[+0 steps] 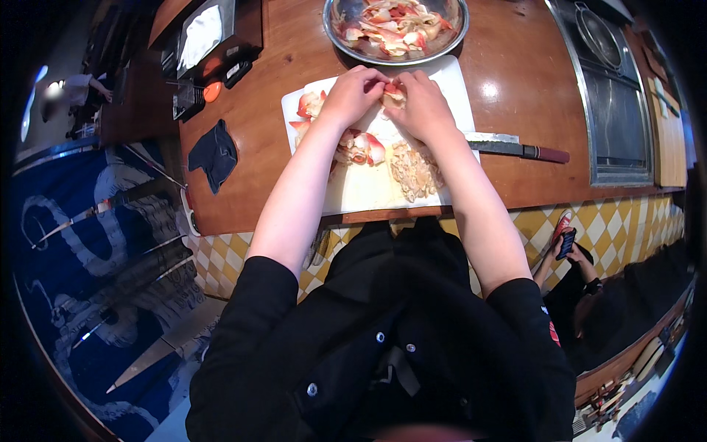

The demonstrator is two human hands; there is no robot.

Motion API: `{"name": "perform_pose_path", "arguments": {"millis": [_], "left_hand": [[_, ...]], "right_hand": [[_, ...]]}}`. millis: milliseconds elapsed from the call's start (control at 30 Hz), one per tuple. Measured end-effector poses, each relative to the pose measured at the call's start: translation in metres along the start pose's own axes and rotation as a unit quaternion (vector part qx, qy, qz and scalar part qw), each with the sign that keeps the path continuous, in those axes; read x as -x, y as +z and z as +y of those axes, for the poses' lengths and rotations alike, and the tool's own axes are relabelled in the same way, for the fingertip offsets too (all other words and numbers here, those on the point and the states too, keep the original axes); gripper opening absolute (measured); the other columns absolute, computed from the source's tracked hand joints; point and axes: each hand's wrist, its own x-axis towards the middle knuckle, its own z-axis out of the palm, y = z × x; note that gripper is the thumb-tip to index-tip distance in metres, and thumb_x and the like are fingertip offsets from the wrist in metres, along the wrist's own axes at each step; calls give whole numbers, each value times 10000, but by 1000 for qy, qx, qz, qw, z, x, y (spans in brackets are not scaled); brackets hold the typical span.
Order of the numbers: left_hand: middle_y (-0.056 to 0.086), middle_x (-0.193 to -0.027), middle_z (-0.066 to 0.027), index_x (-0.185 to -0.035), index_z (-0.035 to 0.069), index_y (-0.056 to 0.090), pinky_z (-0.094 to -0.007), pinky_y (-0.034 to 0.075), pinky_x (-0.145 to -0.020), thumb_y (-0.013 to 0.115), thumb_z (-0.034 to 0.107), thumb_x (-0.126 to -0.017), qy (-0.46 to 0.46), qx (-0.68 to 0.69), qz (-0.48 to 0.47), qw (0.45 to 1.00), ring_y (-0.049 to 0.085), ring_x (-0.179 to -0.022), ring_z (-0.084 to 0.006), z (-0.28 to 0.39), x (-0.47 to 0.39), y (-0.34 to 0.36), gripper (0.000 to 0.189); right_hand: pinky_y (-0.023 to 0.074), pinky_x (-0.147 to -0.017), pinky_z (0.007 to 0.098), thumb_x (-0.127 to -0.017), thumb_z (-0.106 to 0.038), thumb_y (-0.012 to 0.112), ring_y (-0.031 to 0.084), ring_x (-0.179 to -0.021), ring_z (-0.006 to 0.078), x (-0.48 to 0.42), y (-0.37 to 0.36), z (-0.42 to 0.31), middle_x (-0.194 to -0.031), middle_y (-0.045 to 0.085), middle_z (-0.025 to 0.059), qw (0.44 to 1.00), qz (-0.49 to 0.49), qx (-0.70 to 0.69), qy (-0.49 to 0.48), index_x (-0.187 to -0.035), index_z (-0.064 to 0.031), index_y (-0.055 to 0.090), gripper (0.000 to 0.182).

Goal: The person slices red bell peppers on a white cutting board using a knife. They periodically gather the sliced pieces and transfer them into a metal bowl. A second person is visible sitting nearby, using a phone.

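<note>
Both my hands are over a white cutting board [359, 193], close to its far edge. A piece of red-tipped clam meat [394, 99], likely surf clam, is pinched between my right hand [424, 105] and the fingertips of my left hand [353, 96]. My fingers partly hide it. More red-and-white clam pieces [364, 148] lie on the board's left side, some behind my left forearm. A heap of beige clam trimmings [414, 171] sits at the near right. Beyond the board, a steel bowl [454, 14] holds many similar pieces.
A knife [530, 152] with a dark red handle lies right of the board, its blade towards it. A dark folded cloth [215, 156] rests at the left. Further right is a metal-framed inset [618, 127] with a strainer. Another person holds a phone [566, 243] at the lower right.
</note>
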Motion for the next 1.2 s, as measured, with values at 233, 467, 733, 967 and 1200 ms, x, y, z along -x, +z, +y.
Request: {"name": "perform_pose_path", "arguments": {"millis": [233,467,733,967,1200], "left_hand": [[665,-1360,-94,-1239,45,763,-341,596,-971,794,230,-1005,10,96,-44,994,722,-1132,-189,-23,5,-12,300],[577,-1417,-159,-1567,97,521,-435,492,-1151,920,503,-817,35,-67,-99,992,555,-1359,-353,9,8,-14,941],[578,-1384,-180,-1364,74,618,-471,505,-1115,919,454,-786,-16,-128,-74,989,563,-1255,-402,16,0,3,754],[634,-1175,-141,-1201,61,646,-432,538,-942,911,360,-853,-5,-132,-62,989,627,-1066,-321,21,-1,8,529],[656,-967,-72,-1032,43,722,-358,567,-825,851,200,-933,42,-17,36,998,657,-855,-230,13,8,6,226]], "right_hand": [[565,-993,469,-866,-57,770,699,-1109,411,-6,11,11,-1126,727,184,999,-37,-38,-1,-1119,-23,764,256],[633,-730,362,-892,8,751,789,-823,199,1,-23,26,-963,793,134,959,-102,-238,118,-1112,0,782,223],[602,-985,393,-916,-225,833,763,-1095,289,-59,-103,-7,-1162,803,145,985,9,-164,-46,-1363,-130,716,472],[599,-965,348,-980,-229,799,770,-1093,224,-89,-92,-6,-1199,810,150,957,111,-255,-76,-1162,-6,803,288],[614,-905,407,-948,-313,794,789,-960,296,-2,-76,23,-1061,818,163,989,-105,-101,22,-1163,-97,830,307]]}}
